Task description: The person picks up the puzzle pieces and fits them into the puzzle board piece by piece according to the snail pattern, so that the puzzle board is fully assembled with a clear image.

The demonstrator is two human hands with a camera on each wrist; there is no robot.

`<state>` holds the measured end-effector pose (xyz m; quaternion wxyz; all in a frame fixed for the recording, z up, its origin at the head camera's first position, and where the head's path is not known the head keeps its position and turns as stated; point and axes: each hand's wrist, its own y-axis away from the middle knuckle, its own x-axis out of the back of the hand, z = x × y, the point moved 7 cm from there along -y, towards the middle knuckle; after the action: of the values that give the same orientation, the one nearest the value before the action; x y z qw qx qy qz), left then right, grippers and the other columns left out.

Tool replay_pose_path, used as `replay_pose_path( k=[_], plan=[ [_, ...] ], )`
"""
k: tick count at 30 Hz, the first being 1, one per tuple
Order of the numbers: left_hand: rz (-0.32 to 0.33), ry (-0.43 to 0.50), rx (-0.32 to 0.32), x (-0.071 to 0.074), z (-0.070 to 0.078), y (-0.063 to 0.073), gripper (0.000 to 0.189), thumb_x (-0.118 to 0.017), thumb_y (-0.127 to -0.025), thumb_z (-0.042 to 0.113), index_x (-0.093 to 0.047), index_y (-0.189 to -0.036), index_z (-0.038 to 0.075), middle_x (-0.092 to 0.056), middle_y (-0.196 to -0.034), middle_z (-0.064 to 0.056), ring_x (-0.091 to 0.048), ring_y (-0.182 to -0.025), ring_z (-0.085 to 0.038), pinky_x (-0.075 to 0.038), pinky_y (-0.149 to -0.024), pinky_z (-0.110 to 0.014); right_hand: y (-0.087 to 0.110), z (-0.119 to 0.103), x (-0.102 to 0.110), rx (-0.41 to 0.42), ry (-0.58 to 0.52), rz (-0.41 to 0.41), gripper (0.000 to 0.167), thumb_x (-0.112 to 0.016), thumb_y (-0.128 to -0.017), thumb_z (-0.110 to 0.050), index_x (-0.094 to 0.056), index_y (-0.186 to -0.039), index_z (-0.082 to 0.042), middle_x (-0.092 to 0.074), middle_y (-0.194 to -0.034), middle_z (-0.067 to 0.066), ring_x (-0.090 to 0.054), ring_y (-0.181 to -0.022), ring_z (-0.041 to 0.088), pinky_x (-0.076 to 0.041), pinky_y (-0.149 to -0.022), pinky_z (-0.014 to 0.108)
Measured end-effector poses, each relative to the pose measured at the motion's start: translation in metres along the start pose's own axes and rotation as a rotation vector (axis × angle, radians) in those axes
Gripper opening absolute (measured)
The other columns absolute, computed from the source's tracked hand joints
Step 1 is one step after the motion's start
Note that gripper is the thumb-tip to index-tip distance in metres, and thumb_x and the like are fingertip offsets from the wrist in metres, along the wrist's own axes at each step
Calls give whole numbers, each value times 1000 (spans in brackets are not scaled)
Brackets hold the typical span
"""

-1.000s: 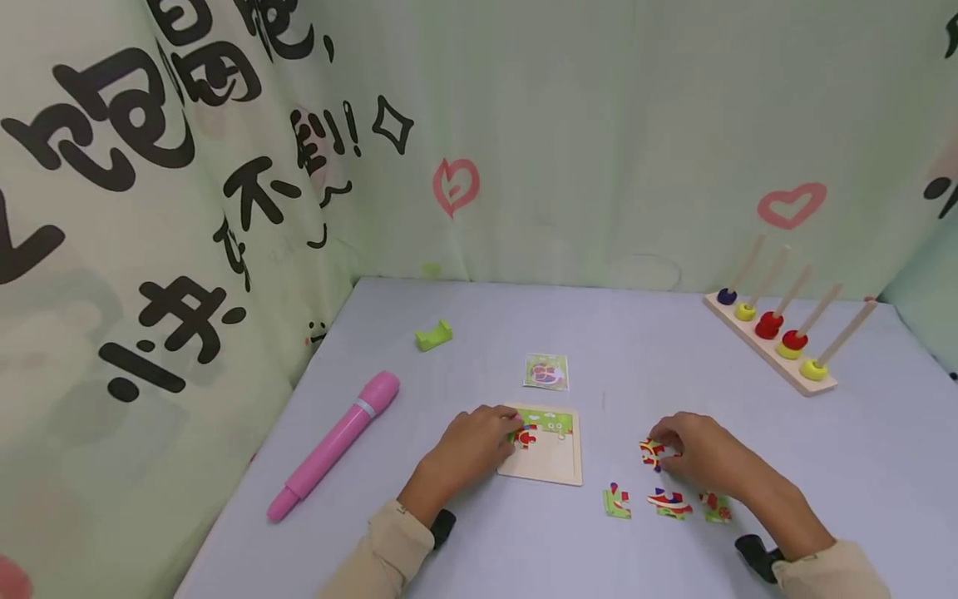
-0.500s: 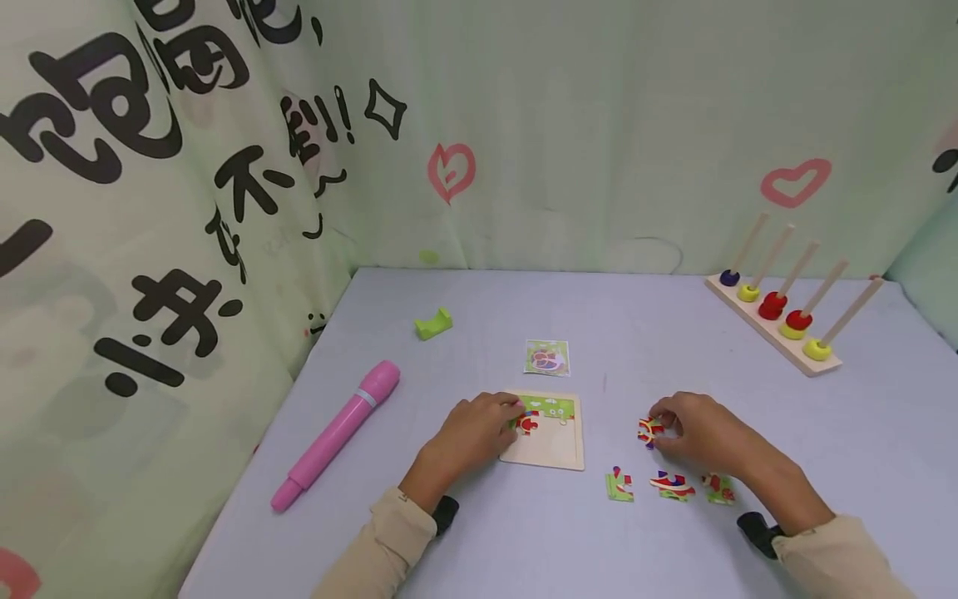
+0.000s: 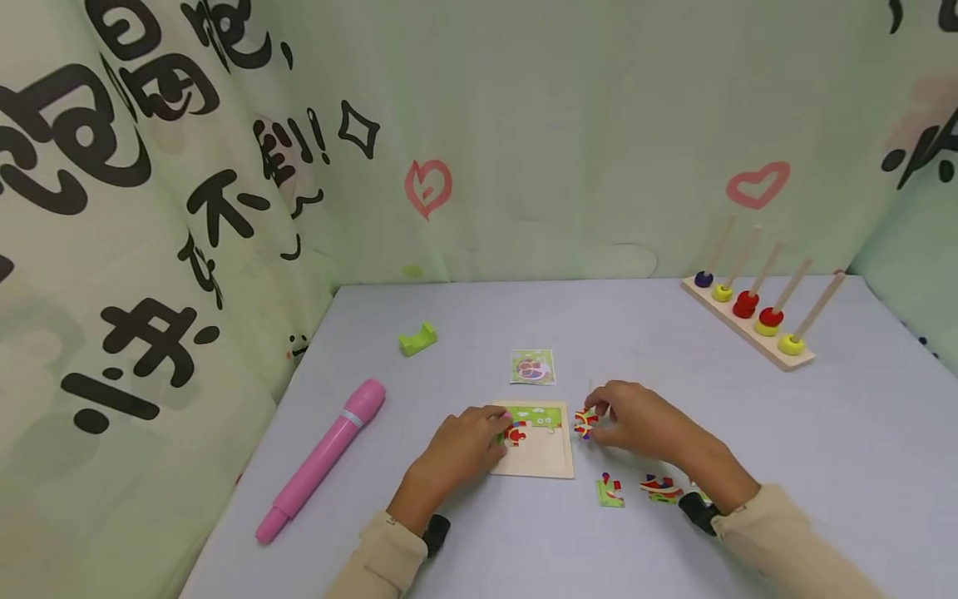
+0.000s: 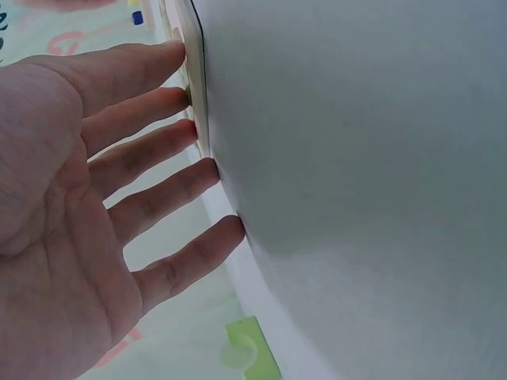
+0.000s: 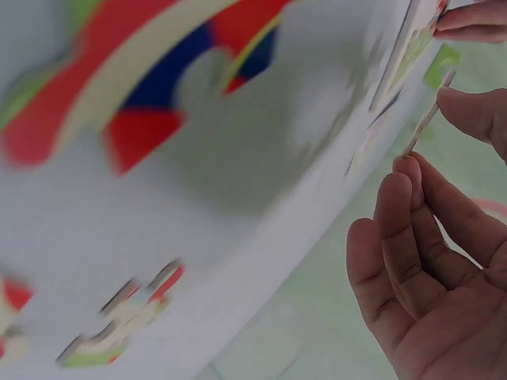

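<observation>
The head view is showing the whole worktop (image 3: 479,549), with a pink stick (image 3: 322,459) lying left of a wooden puzzle board (image 3: 531,459), a picture card (image 3: 533,367) lying beyond the board and a peg rack (image 3: 748,324) standing at the far right. The right wrist view is showing what the head view is not: the right hand (image 3: 647,420) is pinching a puzzle piece (image 3: 583,423) nearly edge-on between thumb and forefinger. From the head, that piece is appearing face up, just beside the board's right edge. The left wrist view is catching a corner of the green block (image 4: 252,352).

The left fingertips are covering part of the board's left side in the head view. Of the loose pieces nearer the person, the left one (image 3: 609,491) and the middle one (image 3: 662,488) are showing, while the right wrist's black strap (image 3: 698,514) is hiding most of another. Close up, a large loose piece is blurring in the right wrist view, and another is being cut off at the left edge.

The left hand (image 3: 466,445) is resting at the board, its grip apart, fingers spreading nearly straight. The right grip is clamping the puzzle piece, the other fingers bending loosely.
</observation>
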<state>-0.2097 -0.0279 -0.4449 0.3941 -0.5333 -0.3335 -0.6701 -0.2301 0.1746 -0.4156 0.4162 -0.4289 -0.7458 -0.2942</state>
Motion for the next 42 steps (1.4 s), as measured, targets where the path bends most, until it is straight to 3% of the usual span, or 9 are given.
replay_pose_path(
  k=[10, 26, 42],
  plan=[
    [-15, 5, 7, 2, -3, -3, 47, -72, -98, 23, -63, -143, 10, -58, -145, -4, -56, -131, -24, -50, -98, -46, -23, -33, -17, 96, 70, -12, 30, -81, -84, -14, -73, -111, -3, -63, -94, -2, -55, -81, 13, -49, -71, 31],
    [-28, 31, 12, -3, 1, -3, 47, -72, -98, 24, -63, -142, 11, -59, -145, -4, -56, -130, -24, -50, -96, -47, -35, -49, -41, 57, 86, -32, 29, -83, -83, -13, -74, -108, -2, -67, -93, -1, -64, -88, 17, -54, -78, 39],
    [-37, 11, 28, 1, -4, -3, 49, -71, -99, 26, -61, -144, 11, -56, -148, -4, -55, -132, -24, -49, -97, -47, -40, -53, -42, 60, 101, -24, 27, -82, -84, -12, -74, -108, -1, -64, -89, 0, -59, -81, 16, -53, -75, 37]
  ],
)
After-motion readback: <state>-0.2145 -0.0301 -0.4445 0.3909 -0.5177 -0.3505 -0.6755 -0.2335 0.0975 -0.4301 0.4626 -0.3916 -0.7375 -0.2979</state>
